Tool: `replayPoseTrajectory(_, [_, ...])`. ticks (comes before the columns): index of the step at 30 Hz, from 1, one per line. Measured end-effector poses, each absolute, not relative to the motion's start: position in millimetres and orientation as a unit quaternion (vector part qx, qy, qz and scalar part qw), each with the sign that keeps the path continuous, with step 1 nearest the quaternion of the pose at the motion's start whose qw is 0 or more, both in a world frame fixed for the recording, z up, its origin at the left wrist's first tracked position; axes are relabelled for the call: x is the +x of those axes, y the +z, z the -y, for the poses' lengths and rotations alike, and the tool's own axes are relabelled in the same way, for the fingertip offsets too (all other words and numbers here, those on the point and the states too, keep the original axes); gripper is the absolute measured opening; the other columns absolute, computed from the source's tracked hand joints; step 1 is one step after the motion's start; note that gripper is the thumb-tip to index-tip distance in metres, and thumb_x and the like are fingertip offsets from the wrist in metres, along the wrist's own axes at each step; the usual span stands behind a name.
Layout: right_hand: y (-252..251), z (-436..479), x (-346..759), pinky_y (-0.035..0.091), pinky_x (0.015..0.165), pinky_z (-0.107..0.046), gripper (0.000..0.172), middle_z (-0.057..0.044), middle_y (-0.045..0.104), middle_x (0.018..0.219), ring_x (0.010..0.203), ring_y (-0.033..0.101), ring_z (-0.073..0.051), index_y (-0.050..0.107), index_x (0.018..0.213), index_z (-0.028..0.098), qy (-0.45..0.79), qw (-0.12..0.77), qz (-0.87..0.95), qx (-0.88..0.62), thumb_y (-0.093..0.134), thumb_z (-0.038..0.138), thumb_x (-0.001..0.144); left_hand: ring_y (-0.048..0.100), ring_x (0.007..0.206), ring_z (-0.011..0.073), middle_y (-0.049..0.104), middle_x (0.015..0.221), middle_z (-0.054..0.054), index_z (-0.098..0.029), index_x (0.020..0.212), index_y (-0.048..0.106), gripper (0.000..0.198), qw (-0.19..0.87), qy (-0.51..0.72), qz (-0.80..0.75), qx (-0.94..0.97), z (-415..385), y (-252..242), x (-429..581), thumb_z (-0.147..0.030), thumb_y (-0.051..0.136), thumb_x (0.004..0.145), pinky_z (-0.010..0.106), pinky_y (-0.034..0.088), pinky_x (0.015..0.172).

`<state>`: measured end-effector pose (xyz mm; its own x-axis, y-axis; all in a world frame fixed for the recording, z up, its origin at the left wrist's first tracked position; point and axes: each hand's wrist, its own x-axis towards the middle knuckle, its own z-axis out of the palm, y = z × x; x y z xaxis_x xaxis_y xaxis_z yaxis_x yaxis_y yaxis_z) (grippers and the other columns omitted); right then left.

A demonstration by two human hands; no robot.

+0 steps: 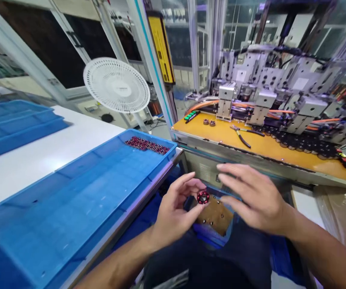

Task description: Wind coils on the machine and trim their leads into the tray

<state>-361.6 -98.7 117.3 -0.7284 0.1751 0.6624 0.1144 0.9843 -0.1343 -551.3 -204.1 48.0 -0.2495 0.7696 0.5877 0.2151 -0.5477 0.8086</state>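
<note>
Between the thumb and fingers of my left hand (180, 204) is a small round motor stator (203, 197), a dark ring with red windings round a hollow middle. To its right my right hand (251, 196) hovers apart from it, fingers spread and slightly blurred, holding nothing that I can see. Below both hands stands a blue bin (213, 239) with a brown sheet (221, 218) inside and several small pieces scattered on it. Many similar red and dark stators (145, 145) fill the far end of the long blue tray (70, 200) at my left.
An orange-topped bench (197, 132) ahead bears pliers (241, 136), two loose round parts (209, 122), a row of dark pieces (302, 140) and a machine (260, 100). A white fan (117, 85) stands beyond the tray. More blue trays (16, 124) are stacked far left.
</note>
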Motion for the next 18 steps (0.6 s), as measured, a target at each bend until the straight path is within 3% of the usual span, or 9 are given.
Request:
replayPoseTrajectory(3, [116.2, 132.3, -353.2, 0.05, 0.072, -0.034, 0.02, -0.011, 0.069, 0.098, 0.084, 0.062, -0.021, 0.065, 0.1, 0.015, 0.029, 0.234, 0.97, -0.068, 0.046, 0.012, 0.096, 0.069, 0.086, 0.0117, 0.068, 0.106, 0.005, -0.028, 0.141, 0.042, 0.08, 0.199, 0.654, -0.413, 0.602, 217.7, 43.7, -548.5, 0.004, 0.07, 0.074, 0.024, 0.06, 0.08])
replayPoseTrajectory(6, [107.9, 143.5, -345.1, 0.037, 0.054, -0.03, 0.031, -0.002, 0.056, 0.065, 0.057, 0.047, -0.015, 0.057, 0.072, 0.018, 0.058, 0.168, 0.98, -0.086, 0.04, 0.006, 0.094, 0.07, 0.088, 0.0132, 0.069, 0.108, 0.005, -0.029, 0.143, 0.041, 0.085, 0.214, 0.662, -0.406, 0.592, 221.3, 39.7, -547.3, 0.005, 0.073, 0.072, 0.023, 0.061, 0.077])
replayPoseTrajectory(8, [105.0, 147.4, -340.3, 0.038, 0.054, -0.029, 0.03, -0.002, 0.057, 0.066, 0.058, 0.049, -0.015, 0.058, 0.076, 0.017, 0.072, 0.18, 0.977, -0.085, 0.039, 0.006, 0.095, 0.071, 0.089, 0.0143, 0.07, 0.108, 0.006, -0.029, 0.143, 0.041, 0.087, 0.226, 0.669, -0.402, 0.583, 222.4, 37.1, -546.4, 0.005, 0.073, 0.071, 0.023, 0.061, 0.076])
replayPoseTrajectory(10, [105.3, 150.0, -338.0, 0.047, 0.067, -0.029, 0.024, -0.009, 0.067, 0.09, 0.081, 0.061, -0.018, 0.062, 0.099, 0.011, 0.05, 0.226, 0.97, -0.069, 0.039, 0.007, 0.097, 0.072, 0.09, 0.015, 0.071, 0.109, 0.007, -0.029, 0.144, 0.04, 0.087, 0.24, 0.669, -0.394, 0.583, 224.0, 34.8, -545.5, 0.006, 0.072, 0.072, 0.024, 0.061, 0.076])
replayPoseTrajectory(12, [106.1, 150.1, -339.1, 0.05, 0.084, -0.032, 0.028, -0.017, 0.065, 0.116, 0.108, 0.061, -0.022, 0.057, 0.118, 0.006, 0.013, 0.266, 0.962, -0.068, 0.04, 0.007, 0.097, 0.072, 0.09, 0.0153, 0.072, 0.111, 0.008, -0.029, 0.146, 0.039, 0.087, 0.252, 0.667, -0.388, 0.584, 225.9, 33.1, -544.6, 0.006, 0.071, 0.073, 0.024, 0.061, 0.077])
replayPoseTrajectory(13, [105.9, 149.2, -340.6, 0.049, 0.086, -0.031, 0.027, -0.017, 0.065, 0.117, 0.109, 0.06, -0.022, 0.058, 0.117, 0.007, 0.014, 0.261, 0.962, -0.075, 0.041, 0.007, 0.096, 0.072, 0.091, 0.0154, 0.072, 0.112, 0.008, -0.029, 0.146, 0.038, 0.087, 0.256, 0.668, -0.387, 0.582, 226.8, 32.6, -544.1, 0.007, 0.07, 0.073, 0.025, 0.061, 0.078])
replayPoseTrajectory(15, [103.3, 147.0, -344.2, 0.048, 0.072, -0.027, 0.023, -0.009, 0.069, 0.093, 0.085, 0.063, -0.017, 0.064, 0.096, 0.012, 0.064, 0.21, 0.971, -0.1, 0.042, 0.008, 0.096, 0.073, 0.092, 0.0151, 0.073, 0.112, 0.007, -0.03, 0.146, 0.038, 0.088, 0.259, 0.674, -0.389, 0.571, 228.2, 32.3, -543.3, 0.007, 0.07, 0.073, 0.024, 0.061, 0.079])
replayPoseTrajectory(18, [94.1, 149.0, -347.1, 0.035, 0.055, -0.027, 0.03, -0.001, 0.056, 0.064, 0.057, 0.049, -0.013, 0.063, 0.078, 0.016, 0.165, 0.142, 0.97, -0.11, 0.042, 0.011, 0.098, 0.073, 0.092, 0.0146, 0.074, 0.11, 0.005, -0.032, 0.144, 0.04, 0.088, 0.264, 0.687, -0.399, 0.547, 228.9, 33.3, -542.9, 0.008, 0.072, 0.072, 0.023, 0.061, 0.08])
